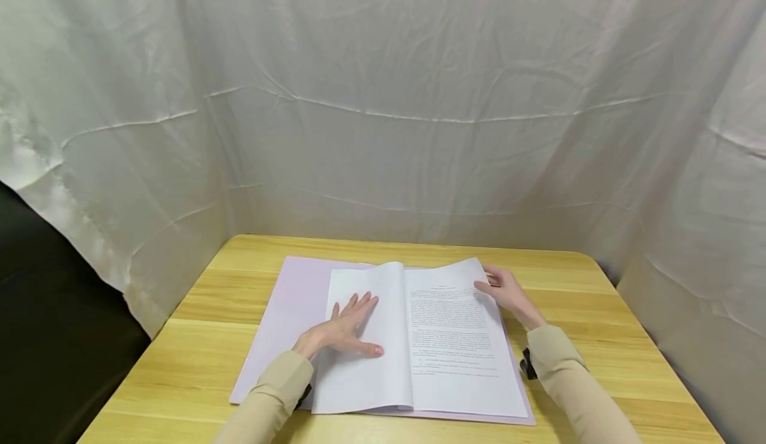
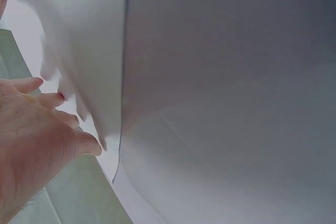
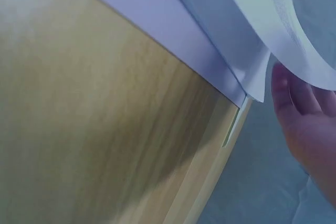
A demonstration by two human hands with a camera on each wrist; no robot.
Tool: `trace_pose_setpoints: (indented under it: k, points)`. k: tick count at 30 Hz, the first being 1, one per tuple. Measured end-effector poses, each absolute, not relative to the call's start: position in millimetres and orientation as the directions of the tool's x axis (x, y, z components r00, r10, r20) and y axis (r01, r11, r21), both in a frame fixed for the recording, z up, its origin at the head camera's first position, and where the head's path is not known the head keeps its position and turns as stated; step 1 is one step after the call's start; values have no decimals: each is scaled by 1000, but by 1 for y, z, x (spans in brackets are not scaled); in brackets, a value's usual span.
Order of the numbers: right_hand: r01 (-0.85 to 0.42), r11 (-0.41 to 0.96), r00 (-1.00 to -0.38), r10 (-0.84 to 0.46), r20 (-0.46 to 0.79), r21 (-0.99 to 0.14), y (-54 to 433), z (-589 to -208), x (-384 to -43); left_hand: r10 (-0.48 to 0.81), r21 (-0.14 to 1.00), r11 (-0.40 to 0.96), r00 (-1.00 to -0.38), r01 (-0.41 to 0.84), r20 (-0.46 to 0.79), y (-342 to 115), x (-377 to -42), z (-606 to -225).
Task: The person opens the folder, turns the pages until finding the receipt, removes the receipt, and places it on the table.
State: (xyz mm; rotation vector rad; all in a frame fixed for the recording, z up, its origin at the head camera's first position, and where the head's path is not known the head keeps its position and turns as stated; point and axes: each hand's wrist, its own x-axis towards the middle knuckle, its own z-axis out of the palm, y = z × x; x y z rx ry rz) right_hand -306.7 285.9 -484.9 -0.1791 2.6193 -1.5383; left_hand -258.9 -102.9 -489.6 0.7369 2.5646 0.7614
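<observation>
A lilac folder (image 1: 293, 304) lies open on the wooden table (image 1: 598, 311) with a stack of white paper inside. My left hand (image 1: 344, 328) rests flat with spread fingers on the blank turned-over page (image 1: 365, 377); the left wrist view shows that hand (image 2: 31, 145) against the white sheets (image 2: 210, 103). The right-hand page (image 1: 455, 337) carries printed text. At its far right corner my right hand (image 1: 509, 294) pinches the sheets, thumb on top and fingers underneath. In the right wrist view the fingers (image 3: 307, 124) sit under the curled paper corner (image 3: 294, 35), beside the folder's edge (image 3: 173, 40).
Creased white cloth (image 1: 383, 98) hangs behind and on both sides of the table. Bare wood (image 3: 105, 129) runs around the folder. A dark area (image 1: 54, 337) lies past the table's left edge. Black straps show at both beige sleeves.
</observation>
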Motion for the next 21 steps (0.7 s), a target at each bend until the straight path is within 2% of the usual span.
trace_pose_setpoints:
  k: [5, 12, 21]
  points:
    - [-37, 409, -967, -245, -71, -912, 290, -481, -294, 564, 594, 712, -809, 374, -167, -104, -258, -487]
    - [66, 236, -928, -343, -147, -970, 294, -476, -279, 553, 593, 707, -824, 386, -123, -105, -260, -484]
    - [133, 37, -872, -470, -134, -990, 301, -474, -268, 541, 632, 680, -836, 371, -92, -107, -258, -480]
